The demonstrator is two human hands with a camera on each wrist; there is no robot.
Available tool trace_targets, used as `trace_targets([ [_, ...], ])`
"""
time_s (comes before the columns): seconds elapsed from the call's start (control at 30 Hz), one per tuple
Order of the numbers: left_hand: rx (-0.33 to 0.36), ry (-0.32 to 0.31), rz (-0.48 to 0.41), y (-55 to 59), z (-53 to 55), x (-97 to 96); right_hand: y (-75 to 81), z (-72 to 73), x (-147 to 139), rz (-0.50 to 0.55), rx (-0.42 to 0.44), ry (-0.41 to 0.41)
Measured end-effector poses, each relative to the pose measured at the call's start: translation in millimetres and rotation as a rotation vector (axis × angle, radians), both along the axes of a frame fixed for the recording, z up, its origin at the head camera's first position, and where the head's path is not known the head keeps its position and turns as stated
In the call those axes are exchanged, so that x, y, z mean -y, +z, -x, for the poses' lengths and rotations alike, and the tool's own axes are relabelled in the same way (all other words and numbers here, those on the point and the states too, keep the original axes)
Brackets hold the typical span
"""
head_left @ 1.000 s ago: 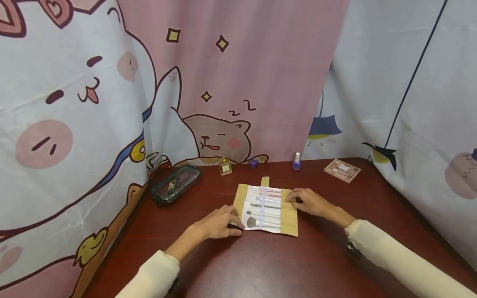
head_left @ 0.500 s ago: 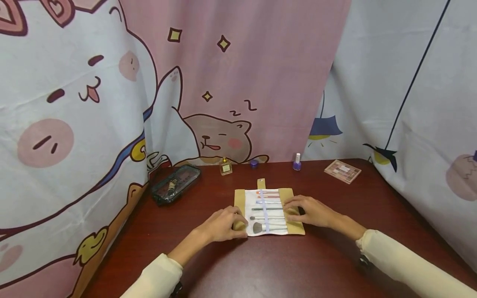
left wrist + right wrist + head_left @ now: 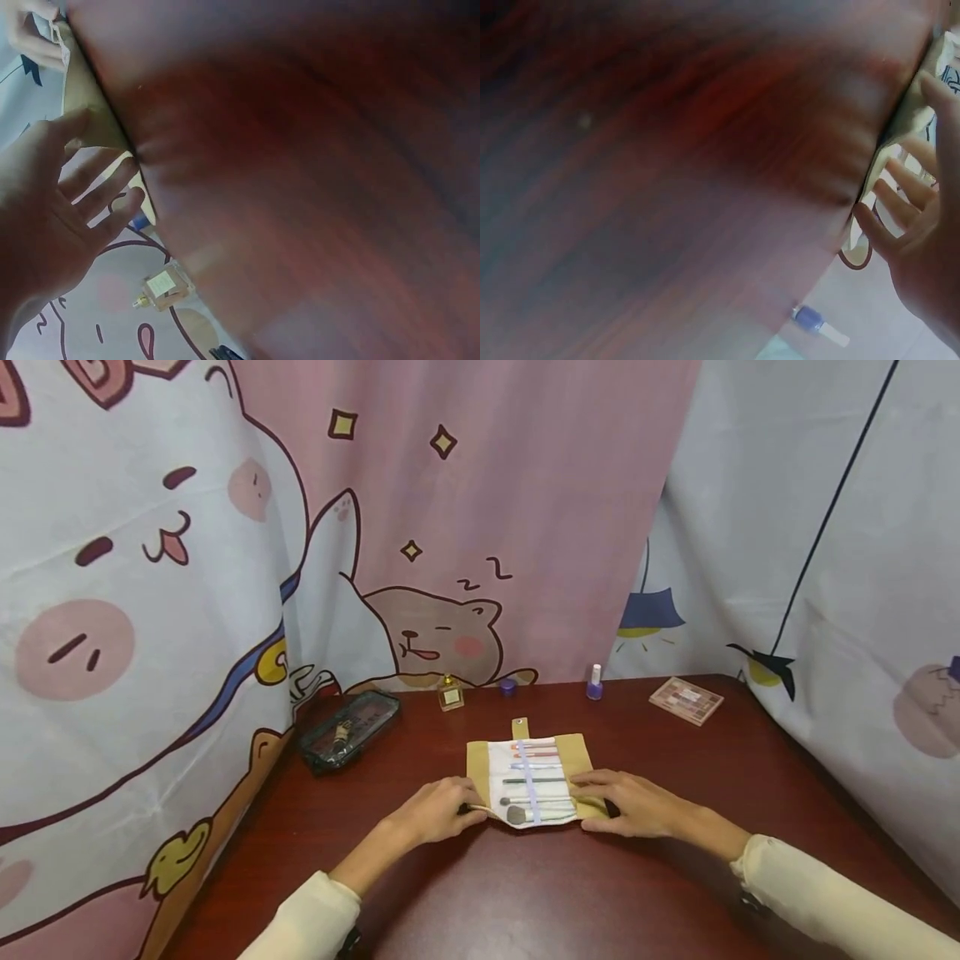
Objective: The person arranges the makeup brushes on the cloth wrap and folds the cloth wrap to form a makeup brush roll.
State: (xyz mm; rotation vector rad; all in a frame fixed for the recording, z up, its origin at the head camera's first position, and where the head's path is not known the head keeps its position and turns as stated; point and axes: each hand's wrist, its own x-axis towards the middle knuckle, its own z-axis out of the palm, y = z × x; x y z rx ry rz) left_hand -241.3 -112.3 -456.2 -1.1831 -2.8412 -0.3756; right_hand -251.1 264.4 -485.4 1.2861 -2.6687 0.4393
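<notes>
An unrolled tan and white makeup brush roll (image 3: 480, 762) lies on the table in the head view, with several brushes and pencils held under a lilac band. My left hand (image 3: 438, 810) grips its near left corner between thumb and fingers. Its near edge is bent up a little there. At the near right corner, my right hand (image 3: 637, 803) pinches the tan side panel. In the left wrist view, the thumb of my left hand (image 3: 52, 202) lies over the tan cloth, with other fingers behind it. My right hand (image 3: 930, 217) has its fingers at the cloth edge in the right wrist view.
Behind the roll, a perfume bottle (image 3: 451, 693), a small purple jar (image 3: 507, 687) and a nail polish bottle (image 3: 595, 683) stand near the table's back edge. An eyeshadow palette (image 3: 686, 700) lies back right. A clear black-edged pouch (image 3: 351, 731) lies on the left.
My right hand has slid toward the near right corner of the brush roll. The roll has straightened, and its near corners are now lifted slightly.
</notes>
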Motion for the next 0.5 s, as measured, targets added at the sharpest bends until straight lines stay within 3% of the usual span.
trace_targets([
  [0.27, 0.144, 0.014, -0.16, 10.2, 8.4, 1.7, 6.9, 9.5, 3, 0.144, 0.016, -0.002],
  [0.5, 0.274, 0.054, -0.254, 1.8, 22.2, -1.1, 10.0, 25.3, 9, 0.24, 0.003, -0.04],
])
